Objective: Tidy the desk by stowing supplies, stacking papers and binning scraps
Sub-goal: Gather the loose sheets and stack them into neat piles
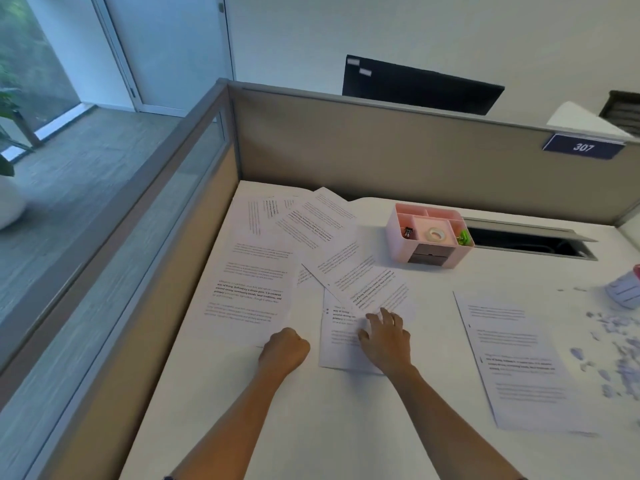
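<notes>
Several printed sheets lie scattered over the white desk. My left hand is curled at the near corner of a large sheet on the left; whether it grips the corner I cannot tell. My right hand rests flat, fingers spread, on a sheet that lies under a tilted sheet. Another sheet lies apart to the right. A pink organiser at the back holds a tape roll, a green clip and a small dark item. Paper scraps litter the right edge.
Grey partition walls close off the desk's back and left sides. A cable slot opens in the desk behind the organiser. A white and pink object sits at the far right edge, cut off by the frame.
</notes>
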Demonstrator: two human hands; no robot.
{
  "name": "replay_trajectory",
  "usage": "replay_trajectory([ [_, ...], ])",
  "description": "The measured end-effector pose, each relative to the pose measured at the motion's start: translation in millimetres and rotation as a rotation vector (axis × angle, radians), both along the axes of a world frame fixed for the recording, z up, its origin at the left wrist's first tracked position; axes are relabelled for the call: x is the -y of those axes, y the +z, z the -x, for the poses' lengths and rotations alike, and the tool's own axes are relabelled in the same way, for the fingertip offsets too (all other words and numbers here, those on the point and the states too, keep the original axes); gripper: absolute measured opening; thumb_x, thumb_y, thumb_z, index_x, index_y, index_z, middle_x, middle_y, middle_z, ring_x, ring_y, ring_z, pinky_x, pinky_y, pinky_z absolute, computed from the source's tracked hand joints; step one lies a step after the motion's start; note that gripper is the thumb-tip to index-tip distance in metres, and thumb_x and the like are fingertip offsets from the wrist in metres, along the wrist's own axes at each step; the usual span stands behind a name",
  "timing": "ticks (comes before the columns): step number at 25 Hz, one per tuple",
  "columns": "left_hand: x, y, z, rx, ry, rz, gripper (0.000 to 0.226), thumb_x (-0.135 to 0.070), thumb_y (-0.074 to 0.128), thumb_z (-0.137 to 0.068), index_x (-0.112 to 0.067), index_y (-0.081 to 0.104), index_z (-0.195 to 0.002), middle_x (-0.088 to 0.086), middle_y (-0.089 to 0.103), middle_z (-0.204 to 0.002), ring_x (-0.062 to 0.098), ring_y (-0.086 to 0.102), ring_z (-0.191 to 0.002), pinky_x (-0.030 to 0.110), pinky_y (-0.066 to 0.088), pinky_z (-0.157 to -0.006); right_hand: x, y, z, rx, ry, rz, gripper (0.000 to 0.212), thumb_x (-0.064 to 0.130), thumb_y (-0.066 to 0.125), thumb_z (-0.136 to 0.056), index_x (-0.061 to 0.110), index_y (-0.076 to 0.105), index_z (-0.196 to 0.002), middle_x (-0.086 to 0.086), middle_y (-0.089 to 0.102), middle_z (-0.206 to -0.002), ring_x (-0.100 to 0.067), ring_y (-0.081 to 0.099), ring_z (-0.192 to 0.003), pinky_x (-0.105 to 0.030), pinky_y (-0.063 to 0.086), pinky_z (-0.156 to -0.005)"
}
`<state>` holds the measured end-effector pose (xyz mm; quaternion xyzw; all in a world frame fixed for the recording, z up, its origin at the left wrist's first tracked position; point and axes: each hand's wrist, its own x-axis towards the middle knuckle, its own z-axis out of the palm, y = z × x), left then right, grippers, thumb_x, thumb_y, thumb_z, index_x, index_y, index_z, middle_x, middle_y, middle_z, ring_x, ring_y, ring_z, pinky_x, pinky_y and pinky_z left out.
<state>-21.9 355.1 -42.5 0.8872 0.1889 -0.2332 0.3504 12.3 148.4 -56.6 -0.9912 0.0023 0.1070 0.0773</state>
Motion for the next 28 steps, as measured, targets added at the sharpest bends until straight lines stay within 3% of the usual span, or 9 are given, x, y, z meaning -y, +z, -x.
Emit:
replay_trajectory([
  [2, -5, 1, 3, 0.021, -0.026, -0.022, 0.007, -0.016, 0.043, -0.084, -0.016, 0.048, -0.079, 0.001, 0.054, -0.082, 0.017, 0.049, -0.071, 0.025, 0.036, -0.064, 9, -4, -2, -0.092, 0.011, 0.019, 0.054, 0.049, 0.041, -0.096, 0.025, 0.034, -0.144, -0.007, 0.025, -0.157, -0.029, 0.023, -0.142, -0.048, 0.032, -0.109],
  [4, -7, -4, 3, 0.076, -0.105, -0.041, 0.025, -0.021, 0.045, -0.089, -0.02, 0.056, -0.111, 0.001, 0.058, -0.112, 0.019, 0.056, -0.097, 0.027, 0.043, -0.078, 12, -8, -1, -0.135, 0.022, 0.044, 0.06, 0.051, 0.038, -0.097, 0.024, 0.025, -0.148, -0.008, 0.023, -0.157, -0.031, 0.025, -0.141, -0.049, 0.032, -0.108],
  [6, -3, -9, 4, 0.159, -0.312, -0.14, 0.05, -0.025, 0.045, -0.093, -0.024, 0.037, -0.142, 0.0, 0.041, -0.144, 0.02, 0.042, -0.128, 0.036, 0.04, -0.101, 10, -11, 1, -0.134, 0.038, 0.064, 0.06, 0.051, 0.037, -0.097, 0.024, 0.023, -0.149, -0.008, 0.022, -0.157, -0.031, 0.028, -0.14, -0.049, 0.033, -0.108],
  [8, 6, -12, 3, 0.217, -0.531, -0.272, 0.061, -0.029, 0.044, -0.096, -0.026, 0.019, -0.152, -0.001, 0.017, -0.16, 0.022, 0.018, -0.145, 0.044, 0.023, -0.116, 8, -12, 2, -0.113, 0.054, 0.084, 0.058, 0.05, 0.037, -0.097, 0.025, 0.025, -0.148, -0.009, 0.024, -0.156, -0.031, 0.029, -0.139, -0.049, 0.033, -0.108],
  [12, 22, -26, -2, 0.238, -0.75, -0.446, 0.071, -0.04, 0.044, -0.098, -0.024, 0.004, -0.154, -0.003, -0.007, -0.163, 0.023, -0.006, -0.15, 0.048, 0.01, -0.119, 11, -18, 1, -0.123, 0.073, 0.088, 0.056, 0.048, 0.036, -0.098, 0.026, 0.024, -0.148, -0.008, 0.02, -0.157, -0.034, 0.019, -0.144, -0.051, 0.029, -0.112],
  [16, 25, -30, -12, 0.2, -0.802, -0.462, 0.077, -0.048, 0.043, -0.096, -0.022, 0.0, -0.155, -0.006, -0.009, -0.162, 0.021, -0.01, -0.15, 0.049, 0.007, -0.119, 18, -21, 0, -0.163, 0.076, 0.041, 0.056, 0.041, 0.036, -0.099, 0.026, 0.02, -0.15, -0.011, 0.007, -0.161, -0.035, 0.012, -0.146, -0.053, 0.025, -0.114],
  [23, 31, -30, -11, 0.187, -0.789, -0.5, 0.077, -0.052, 0.04, -0.097, -0.025, -0.004, -0.154, -0.008, -0.011, -0.162, 0.021, -0.013, -0.149, 0.051, 0.001, -0.118, 27, -20, 13, -0.148, 0.03, 0.061, 0.059, 0.049, 0.033, -0.098, 0.027, 0.018, -0.15, -0.006, 0.014, -0.16, -0.032, 0.014, -0.146, -0.057, 0.015, -0.114],
  [25, 36, -29, -9, 0.176, -0.765, -0.502, 0.078, -0.05, 0.041, -0.097, -0.024, -0.005, -0.154, -0.007, -0.012, -0.162, 0.022, -0.013, -0.149, 0.052, 0.002, -0.118, 16, -16, 22, -0.14, -0.004, 0.104, 0.062, 0.054, 0.03, -0.097, 0.027, 0.017, -0.151, -0.01, 0.023, -0.157, -0.034, 0.024, -0.142, -0.057, 0.016, -0.112],
  [28, 45, -30, -2, 0.172, -0.711, -0.5, 0.079, -0.047, 0.044, -0.097, -0.022, -0.004, -0.154, -0.005, -0.011, -0.162, 0.023, -0.011, -0.15, 0.052, 0.004, -0.119, -3, -5, 29, -0.023, -0.013, 0.131, 0.061, 0.056, 0.029, -0.097, 0.023, 0.027, -0.149, -0.01, 0.053, -0.138, -0.032, 0.044, -0.13, -0.054, 0.024, -0.109],
])
